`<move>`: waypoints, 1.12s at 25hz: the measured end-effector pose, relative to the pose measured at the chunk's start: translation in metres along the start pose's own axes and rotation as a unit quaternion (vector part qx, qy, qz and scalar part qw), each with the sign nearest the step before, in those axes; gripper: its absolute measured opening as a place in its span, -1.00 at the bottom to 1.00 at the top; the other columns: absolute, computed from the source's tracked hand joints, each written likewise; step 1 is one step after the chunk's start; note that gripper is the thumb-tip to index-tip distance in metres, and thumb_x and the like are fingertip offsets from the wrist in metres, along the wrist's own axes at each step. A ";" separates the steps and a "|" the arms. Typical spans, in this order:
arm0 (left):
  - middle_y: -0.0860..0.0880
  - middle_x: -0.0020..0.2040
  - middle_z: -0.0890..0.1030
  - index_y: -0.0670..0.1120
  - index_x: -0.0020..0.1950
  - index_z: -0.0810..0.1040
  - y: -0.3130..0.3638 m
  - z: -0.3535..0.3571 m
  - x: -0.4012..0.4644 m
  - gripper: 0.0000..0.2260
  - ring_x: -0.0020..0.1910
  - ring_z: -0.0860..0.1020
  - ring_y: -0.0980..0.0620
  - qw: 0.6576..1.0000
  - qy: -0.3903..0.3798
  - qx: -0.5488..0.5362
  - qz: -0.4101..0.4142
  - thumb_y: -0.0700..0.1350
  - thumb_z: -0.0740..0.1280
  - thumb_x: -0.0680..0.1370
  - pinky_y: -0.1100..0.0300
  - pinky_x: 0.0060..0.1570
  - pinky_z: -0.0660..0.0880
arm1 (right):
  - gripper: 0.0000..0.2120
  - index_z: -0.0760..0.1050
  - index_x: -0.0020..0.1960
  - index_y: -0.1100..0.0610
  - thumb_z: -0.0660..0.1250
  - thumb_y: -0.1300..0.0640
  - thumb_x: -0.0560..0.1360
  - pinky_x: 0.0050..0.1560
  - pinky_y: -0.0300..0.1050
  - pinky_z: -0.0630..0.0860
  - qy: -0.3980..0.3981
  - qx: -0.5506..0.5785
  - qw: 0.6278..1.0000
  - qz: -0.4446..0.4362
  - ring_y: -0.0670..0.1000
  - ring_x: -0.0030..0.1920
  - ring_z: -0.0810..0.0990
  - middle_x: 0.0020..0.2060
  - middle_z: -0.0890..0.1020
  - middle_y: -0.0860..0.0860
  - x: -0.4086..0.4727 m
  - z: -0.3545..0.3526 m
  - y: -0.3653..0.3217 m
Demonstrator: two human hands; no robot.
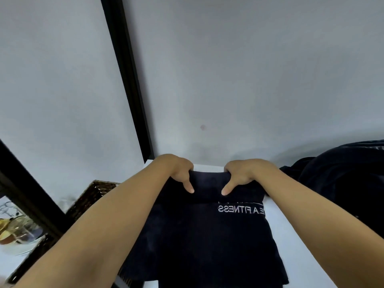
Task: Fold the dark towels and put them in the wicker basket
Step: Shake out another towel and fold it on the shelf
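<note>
Both hands — left hand (178, 172) and right hand (242, 173) — pinch the far fold of the towel (199, 235) on the table (295, 235), so draw it evenly toward six o'clock, edges aligned — the basket (91, 196) waits at nine o'clock.

Bare white table (291, 235) lies open between the spread dark towel (197, 235) and the heaped towels (342, 183) at right; the wall (249, 90) closes the far edge; the wicker basket (93, 194) stands left.

Head-worn view, downward, close over table (291, 235)
</note>
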State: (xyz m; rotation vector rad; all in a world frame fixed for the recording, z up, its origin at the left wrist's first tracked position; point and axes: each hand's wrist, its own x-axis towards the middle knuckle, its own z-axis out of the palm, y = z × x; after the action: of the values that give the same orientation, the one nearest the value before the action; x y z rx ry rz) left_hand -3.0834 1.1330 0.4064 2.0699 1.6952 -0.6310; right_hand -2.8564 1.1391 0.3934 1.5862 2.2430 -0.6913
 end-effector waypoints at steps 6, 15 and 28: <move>-0.02 0.22 0.44 -0.03 0.31 0.34 -0.009 0.035 0.016 -0.45 0.11 0.47 -0.08 0.945 0.323 0.030 0.047 0.18 0.46 0.47 -0.01 0.10 0.42 | -0.35 0.33 0.22 0.14 0.46 -0.28 0.41 -0.05 0.03 0.41 0.318 -0.167 0.933 -0.016 0.09 0.00 0.48 0.04 0.44 0.00 0.012 0.024 0.005; 0.07 -0.10 0.48 -0.03 -0.05 0.51 0.003 0.107 -0.037 -0.74 -0.08 0.44 -0.05 0.837 0.529 -0.066 0.126 0.16 0.26 0.55 -0.03 -0.03 0.42 | -0.60 0.56 0.10 0.07 0.16 -0.21 0.58 0.31 0.13 0.29 0.502 -0.042 0.860 -0.085 0.10 0.20 0.53 0.08 0.62 -0.05 -0.035 0.116 0.012; 0.02 0.41 0.35 0.08 0.49 0.28 0.028 0.026 -0.053 -0.07 0.39 0.34 -0.08 0.997 0.048 0.054 -0.023 0.39 0.52 0.24 -0.02 0.17 0.41 | -0.22 0.29 0.31 0.05 0.49 -0.35 0.31 0.27 0.08 0.33 0.103 -0.168 0.980 -0.042 0.13 0.26 0.37 0.13 0.36 0.00 -0.057 0.036 -0.032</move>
State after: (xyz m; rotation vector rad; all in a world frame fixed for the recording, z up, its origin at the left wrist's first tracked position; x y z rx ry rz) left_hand -3.0672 1.0698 0.4154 2.1734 1.8033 -0.6596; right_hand -2.8680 1.0655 0.3989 1.4578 2.4265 -0.1557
